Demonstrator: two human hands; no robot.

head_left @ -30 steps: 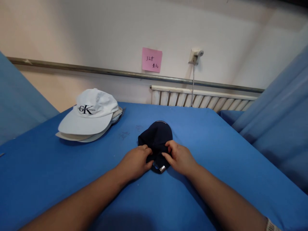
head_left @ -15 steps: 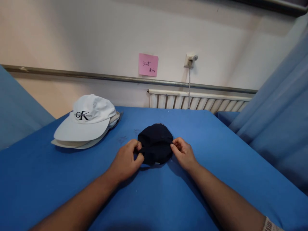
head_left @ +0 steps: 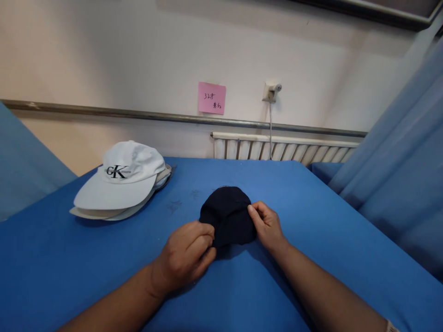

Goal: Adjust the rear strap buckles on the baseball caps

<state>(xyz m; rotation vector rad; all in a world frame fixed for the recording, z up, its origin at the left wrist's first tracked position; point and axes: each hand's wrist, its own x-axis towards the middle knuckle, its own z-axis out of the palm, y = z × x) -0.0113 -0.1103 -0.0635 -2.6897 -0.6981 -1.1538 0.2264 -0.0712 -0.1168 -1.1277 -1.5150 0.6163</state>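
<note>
A dark navy cap is held between my two hands, just above the blue-covered surface. My left hand pinches its near left edge, with the fingers curled and the fingertips partly hidden. On the other side, my right hand grips the cap's right edge between thumb and fingers. The crown looks creased and partly flattened. To the left lies a stack of caps, topped by a white cap with black "CK"-like lettering; lighter brims stick out beneath it.
Behind the surface stands a wall with a metal rail, a pink note and a socket with a plug. A white radiator sits below the rail. Blue curtains hang at both sides.
My left hand has turned over and shifted nearer, its knuckles now facing up. The navy cap has tilted, moving slightly right and nearer. My right hand keeps its hold.
</note>
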